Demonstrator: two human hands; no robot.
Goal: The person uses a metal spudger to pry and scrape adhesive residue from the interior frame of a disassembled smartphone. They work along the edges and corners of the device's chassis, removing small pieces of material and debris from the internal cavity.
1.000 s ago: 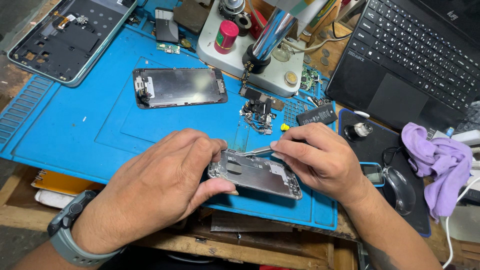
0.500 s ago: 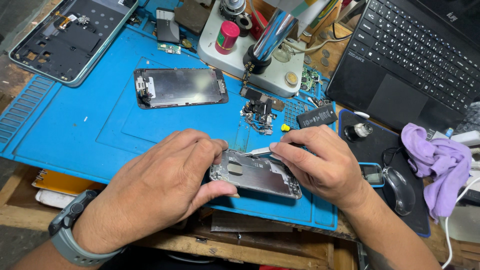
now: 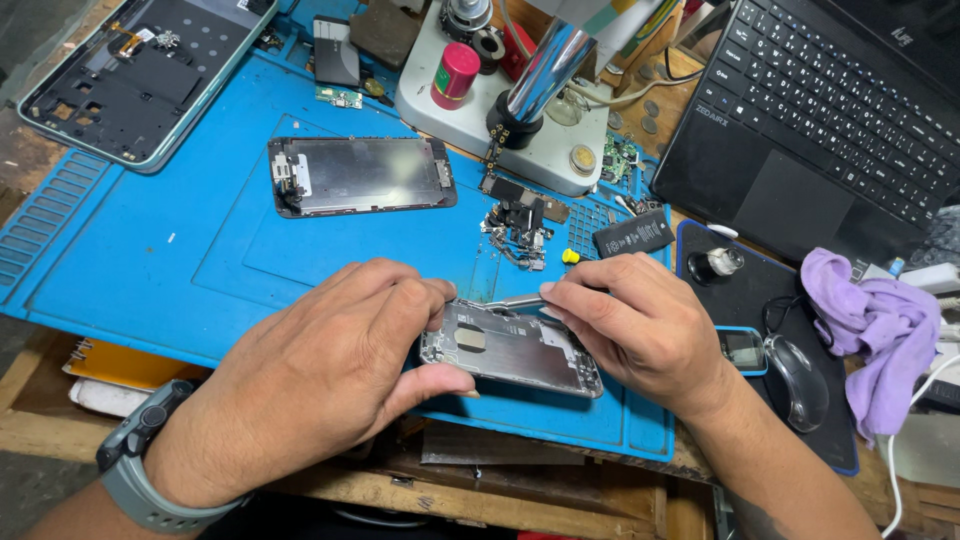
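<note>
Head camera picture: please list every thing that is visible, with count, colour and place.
Rubber work mat: one, blue, covers the bench.
Opened silver phone frame: one, front edge of the mat, between both hands.
Thin metal tool: one, silver, tip over the frame.
Phone screen panel: one, dark, mat centre.
Large phone housing: one, dark with pale green rim, top left.
Microscope base: one, white, top centre.
Laptop: one, black, top right.
Cloth: one, purple, right edge.
Computer mouse: one, black, right.
Left hand: steadies the frame.
Right hand: holds the tool.
</note>
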